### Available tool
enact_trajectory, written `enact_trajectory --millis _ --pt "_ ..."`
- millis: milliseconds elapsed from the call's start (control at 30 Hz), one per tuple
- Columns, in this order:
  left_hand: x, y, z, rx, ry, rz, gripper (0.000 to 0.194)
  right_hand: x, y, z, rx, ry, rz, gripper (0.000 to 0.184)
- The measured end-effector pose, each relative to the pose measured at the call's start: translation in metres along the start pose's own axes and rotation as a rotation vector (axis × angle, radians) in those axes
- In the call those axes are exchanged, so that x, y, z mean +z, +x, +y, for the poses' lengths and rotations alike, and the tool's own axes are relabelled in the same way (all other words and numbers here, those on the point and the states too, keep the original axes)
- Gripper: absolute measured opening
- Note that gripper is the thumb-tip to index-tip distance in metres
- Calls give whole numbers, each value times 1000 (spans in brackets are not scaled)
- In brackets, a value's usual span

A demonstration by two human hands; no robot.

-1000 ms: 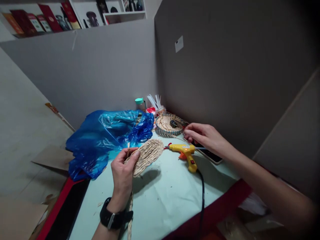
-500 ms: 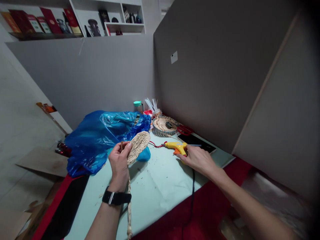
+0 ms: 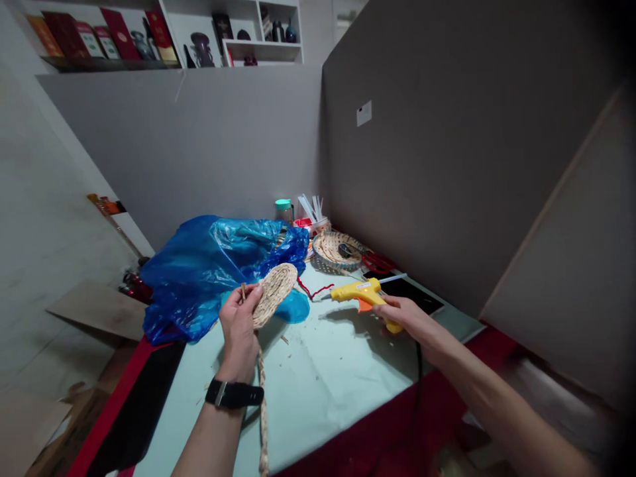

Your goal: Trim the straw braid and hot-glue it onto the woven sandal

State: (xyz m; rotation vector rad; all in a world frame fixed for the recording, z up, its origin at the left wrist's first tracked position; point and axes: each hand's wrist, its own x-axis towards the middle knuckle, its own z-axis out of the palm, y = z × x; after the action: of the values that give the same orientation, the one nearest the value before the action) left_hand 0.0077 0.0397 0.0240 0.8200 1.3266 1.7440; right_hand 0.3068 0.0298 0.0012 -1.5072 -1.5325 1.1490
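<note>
Woven piece: flat oval of coiled, pale braided straw (image 3: 276,291), raised above the pale green tabletop (image 3: 318,384), its braided tail hanging down.
Left hand: the left hand (image 3: 241,324), thumb and fingers pinching the oval's near edge.
Right hand: the right hand (image 3: 405,318), fingers closed around the handle of a yellow glue gun with orange trigger (image 3: 358,291), nozzle toward the oval.
Surroundings: crumpled blue plastic bag (image 3: 213,265) beyond the left hand; round straw-coloured basket (image 3: 336,250) beyond the gun; flat black rectangular device (image 3: 415,295) beside it.

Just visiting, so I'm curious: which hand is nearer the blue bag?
Left. The left hand, holding the woven oval, is just this side of the blue bag; the right hand is farther right, gripping the glue gun.
</note>
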Motion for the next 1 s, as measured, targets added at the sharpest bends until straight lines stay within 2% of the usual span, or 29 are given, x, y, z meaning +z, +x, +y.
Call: enact_trajectory --millis 167,267,367,433,533,600,667,767,900,1000 --pt "-7 3 7 -28 -74 37 38 -2 9 -11 -95 295 -6 32" --pt "-10 3 12 -36 -129 92 23 -9 21 -29 -195 412 -1 38" --pt "-6 -2 18 -52 -154 81 37 -22 33 -63 -304 480 7 45" --pt "1 -5 24 -56 -134 46 48 -32 42 -94 -380 498 -7 40" --pt "12 -4 40 -18 -56 -28 45 -39 58 -138 -511 506 -52 32" --pt "19 1 53 18 31 -86 39 -37 70 -154 -569 511 -94 29" --pt "23 7 65 70 116 -125 32 -29 81 -153 -565 499 -162 29" --pt "24 16 76 109 231 -177 23 -14 95 -128 -468 468 -246 30" --pt "17 25 79 78 343 -234 18 -2 105 -94 -364 448 -271 31" --pt "11 30 79 69 381 -248 17 -2 107 -89 -327 450 -271 33"
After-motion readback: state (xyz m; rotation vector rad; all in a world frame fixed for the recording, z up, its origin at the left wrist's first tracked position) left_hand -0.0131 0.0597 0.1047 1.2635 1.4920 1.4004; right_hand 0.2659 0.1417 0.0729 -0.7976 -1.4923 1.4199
